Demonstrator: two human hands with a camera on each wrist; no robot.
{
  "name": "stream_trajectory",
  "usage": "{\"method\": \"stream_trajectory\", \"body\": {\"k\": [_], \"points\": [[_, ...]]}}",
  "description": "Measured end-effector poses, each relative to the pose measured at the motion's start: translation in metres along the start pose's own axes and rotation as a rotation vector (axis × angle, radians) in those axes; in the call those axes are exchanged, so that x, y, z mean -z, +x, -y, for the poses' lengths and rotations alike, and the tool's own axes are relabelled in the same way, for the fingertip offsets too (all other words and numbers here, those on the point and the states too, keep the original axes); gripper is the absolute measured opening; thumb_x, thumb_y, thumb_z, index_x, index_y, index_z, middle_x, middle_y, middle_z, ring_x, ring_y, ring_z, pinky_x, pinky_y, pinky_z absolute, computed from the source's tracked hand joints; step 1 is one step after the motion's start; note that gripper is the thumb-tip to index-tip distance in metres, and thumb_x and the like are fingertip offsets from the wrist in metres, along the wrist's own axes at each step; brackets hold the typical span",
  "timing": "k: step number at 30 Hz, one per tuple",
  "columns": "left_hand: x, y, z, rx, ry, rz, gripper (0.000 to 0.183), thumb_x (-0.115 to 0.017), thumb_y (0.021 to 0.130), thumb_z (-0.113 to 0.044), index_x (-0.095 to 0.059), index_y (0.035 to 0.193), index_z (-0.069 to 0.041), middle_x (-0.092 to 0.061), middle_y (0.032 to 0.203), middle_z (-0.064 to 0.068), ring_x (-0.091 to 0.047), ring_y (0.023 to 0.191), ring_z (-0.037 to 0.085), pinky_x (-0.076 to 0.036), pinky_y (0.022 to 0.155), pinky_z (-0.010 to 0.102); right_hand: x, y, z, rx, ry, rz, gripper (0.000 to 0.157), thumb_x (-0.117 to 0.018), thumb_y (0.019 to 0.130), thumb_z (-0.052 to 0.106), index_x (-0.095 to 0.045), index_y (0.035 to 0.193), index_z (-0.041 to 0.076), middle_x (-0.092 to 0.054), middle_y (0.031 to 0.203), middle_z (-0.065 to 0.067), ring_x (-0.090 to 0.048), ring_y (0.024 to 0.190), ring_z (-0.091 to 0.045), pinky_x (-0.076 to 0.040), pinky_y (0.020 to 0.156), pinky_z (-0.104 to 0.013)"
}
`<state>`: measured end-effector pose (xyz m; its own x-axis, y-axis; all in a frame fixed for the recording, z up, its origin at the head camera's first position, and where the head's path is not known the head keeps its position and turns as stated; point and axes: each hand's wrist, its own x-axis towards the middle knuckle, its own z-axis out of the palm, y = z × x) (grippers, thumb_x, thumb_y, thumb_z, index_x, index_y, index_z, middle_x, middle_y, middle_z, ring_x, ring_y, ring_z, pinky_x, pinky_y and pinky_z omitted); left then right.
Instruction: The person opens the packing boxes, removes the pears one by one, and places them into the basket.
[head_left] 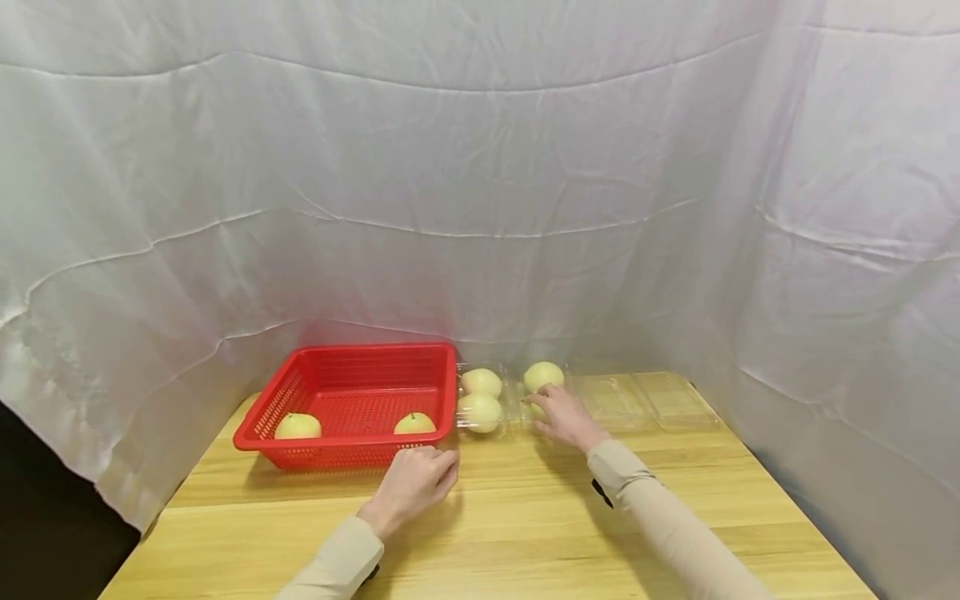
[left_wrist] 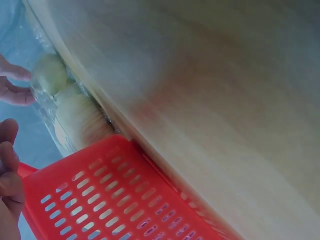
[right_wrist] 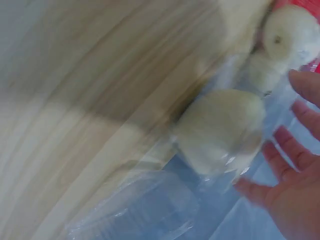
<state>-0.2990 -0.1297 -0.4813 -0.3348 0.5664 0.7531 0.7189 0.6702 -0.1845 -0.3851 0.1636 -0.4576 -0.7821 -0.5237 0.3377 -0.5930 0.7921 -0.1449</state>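
My right hand is over the front pale yellow round fruit, partly covering it. In the right wrist view, its fingers are spread beside a fruit in a clear plastic box. Behind it in that box sits another fruit. The box to the left has two fruits side by side. My left hand hovers at the front right corner of the red basket, fingers loosely curled, holding nothing. Whether it touches the rim I cannot tell.
Inside the basket, one fruit lies at the front left and another at the front right. Clear plastic boxes or lids lie at the right on the wooden table. A pale curtain hangs behind.
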Motion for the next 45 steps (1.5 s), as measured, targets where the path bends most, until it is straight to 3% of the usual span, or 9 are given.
{"method": "stream_trajectory", "body": {"k": [7, 18, 29, 35, 45], "points": [[0.001, -0.001, 0.002, 0.026, -0.009, 0.021, 0.018, -0.07, 0.075, -0.009, -0.057, 0.069, -0.021, -0.052, 0.056, -0.014, -0.046, 0.05, 0.002, -0.037, 0.045, 0.02, 0.003, 0.001, 0.004, -0.079, -0.049, 0.056, 0.047, -0.075, 0.085, 0.021, -0.061, 0.128, 0.01, -0.058, 0.121, -0.014, -0.056, 0.111, -0.035, -0.05, 0.085, -0.055], [0.001, 0.003, 0.002, 0.043, -0.028, 0.063, 0.023, -0.069, 0.075, -0.008, -0.052, 0.065, -0.02, -0.043, 0.052, -0.014, -0.034, 0.049, 0.0, -0.029, 0.044, 0.017, 0.006, 0.0, 0.011, -0.124, -0.087, 0.142, 0.059, -0.078, 0.08, 0.031, -0.055, 0.132, 0.015, -0.054, 0.128, -0.011, -0.049, 0.122, -0.033, -0.046, 0.087, -0.059], [0.001, 0.009, 0.0, 0.035, -0.043, 0.093, 0.024, -0.07, 0.075, -0.009, -0.053, 0.066, -0.021, -0.043, 0.052, -0.015, -0.035, 0.049, 0.0, -0.026, 0.045, 0.015, 0.01, -0.02, 0.014, -0.053, -0.09, 0.105, 0.061, -0.079, 0.079, 0.033, -0.055, 0.133, 0.017, -0.054, 0.129, -0.011, -0.049, 0.121, -0.035, -0.043, 0.093, -0.065], [0.002, 0.011, -0.001, 0.032, -0.049, 0.095, 0.023, -0.069, 0.076, -0.008, -0.053, 0.066, -0.021, -0.04, 0.053, -0.015, -0.033, 0.05, -0.001, -0.024, 0.046, 0.014, 0.014, -0.035, 0.018, 0.01, -0.102, 0.078, 0.063, -0.078, 0.079, 0.034, -0.055, 0.134, 0.015, -0.055, 0.128, -0.011, -0.05, 0.119, -0.035, -0.044, 0.09, -0.066], [0.001, 0.014, -0.003, 0.021, -0.053, 0.104, 0.022, -0.069, 0.077, -0.009, -0.054, 0.067, -0.021, -0.041, 0.053, -0.015, -0.033, 0.05, -0.001, -0.025, 0.046, 0.014, 0.022, -0.049, 0.026, 0.01, -0.058, 0.086, 0.052, -0.076, 0.083, 0.034, -0.061, 0.13, 0.018, -0.06, 0.123, -0.008, -0.053, 0.115, -0.033, -0.041, 0.093, -0.07]]}}
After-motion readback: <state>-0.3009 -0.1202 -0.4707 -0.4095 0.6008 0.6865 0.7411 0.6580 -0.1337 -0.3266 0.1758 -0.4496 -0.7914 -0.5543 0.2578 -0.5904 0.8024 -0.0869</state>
